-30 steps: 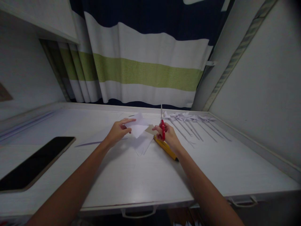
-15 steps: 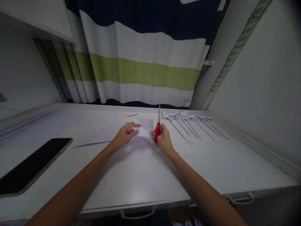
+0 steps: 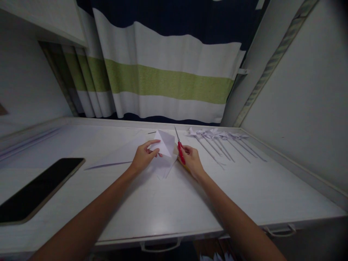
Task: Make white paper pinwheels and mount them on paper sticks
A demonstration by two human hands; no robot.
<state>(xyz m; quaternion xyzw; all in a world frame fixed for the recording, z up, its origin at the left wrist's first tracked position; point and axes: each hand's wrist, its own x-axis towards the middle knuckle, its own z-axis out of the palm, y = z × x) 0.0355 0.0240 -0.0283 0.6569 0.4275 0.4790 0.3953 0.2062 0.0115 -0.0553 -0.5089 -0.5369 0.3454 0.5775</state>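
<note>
Striped curtain [image 3: 174, 85] hangs behind our desk [image 3: 152, 206], we're pinching paper [image 3: 167, 144] in our left hand [image 3: 143, 156] and gripping red scissors [image 3: 181, 154] in our right hand [image 3: 193, 160]

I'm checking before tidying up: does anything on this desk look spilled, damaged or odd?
Nothing stands out as odd or damaged. The left hand holds folded paper, the right hand red-handled scissors, and the paper-topped sticks lie in a rough row.
</note>
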